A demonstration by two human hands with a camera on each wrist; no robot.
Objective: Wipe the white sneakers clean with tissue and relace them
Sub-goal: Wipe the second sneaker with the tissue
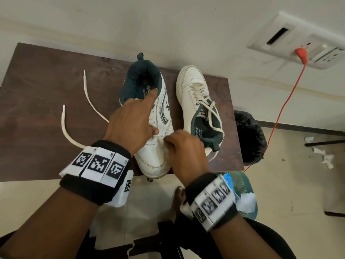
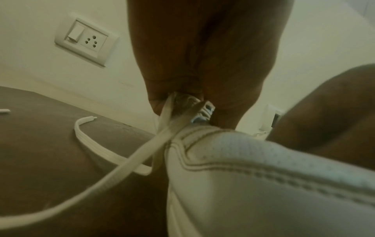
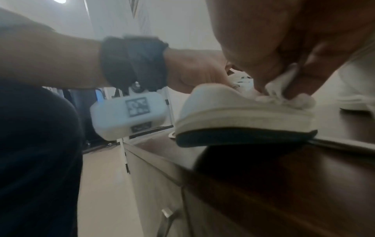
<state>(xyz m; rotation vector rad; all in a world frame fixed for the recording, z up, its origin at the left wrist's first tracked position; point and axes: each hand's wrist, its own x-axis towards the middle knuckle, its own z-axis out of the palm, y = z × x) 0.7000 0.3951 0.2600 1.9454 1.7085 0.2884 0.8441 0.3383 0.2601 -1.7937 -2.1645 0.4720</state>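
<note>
At six o'clock, the near sneaker point(image 1: 158, 146) overhangs the table point(image 1: 46, 90) edge; left hand point(image 1: 130, 124) grips it, right hand point(image 1: 186, 152) pinches tissue point(image 3: 284, 91).

Two sneakers lie side by side on the table point(image 1: 37, 75), the unlaced sneaker point(image 1: 158, 116) left with its toe over the near edge, the laced sneaker point(image 1: 196, 98) right, a loose lace point(image 1: 65, 128) farther left.
</note>
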